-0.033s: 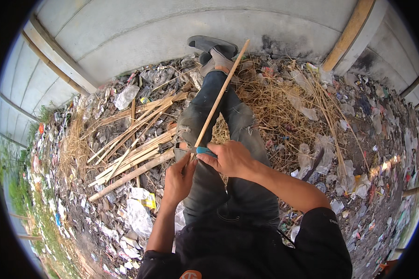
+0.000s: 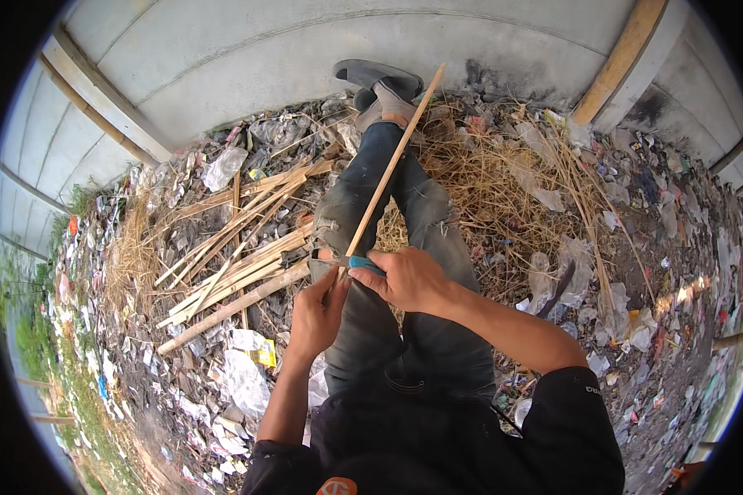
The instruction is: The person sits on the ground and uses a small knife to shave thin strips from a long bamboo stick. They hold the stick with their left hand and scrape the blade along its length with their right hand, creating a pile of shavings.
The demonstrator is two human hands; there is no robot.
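A long, pale bamboo strip (image 2: 395, 161) slants over my legs, its far tip up near my shoes. My left hand (image 2: 315, 318) is closed on its near end above my lap. In my right hand (image 2: 406, 280) is a knife with a blue handle (image 2: 366, 265), thumb and fingers wrapped round it. The short grey blade lies across the strip just ahead of my left fingertips; most of the cutting edge is hidden. Both hands are close together over my jeans (image 2: 363, 346).
Split bamboo strips (image 2: 231, 272) and a thicker bamboo pole (image 2: 223, 322) lie to my left. Dry straw (image 2: 487, 181) heaps up at right. Plastic litter (image 2: 248, 384) covers the ground. Ahead stands a grey panel wall (image 2: 347, 49), with my shoes (image 2: 380, 78) close to its foot.
The bamboo strip has shifted slightly forward and to the right at its far tip. The knife has barely moved against it, and both hands keep their hold.
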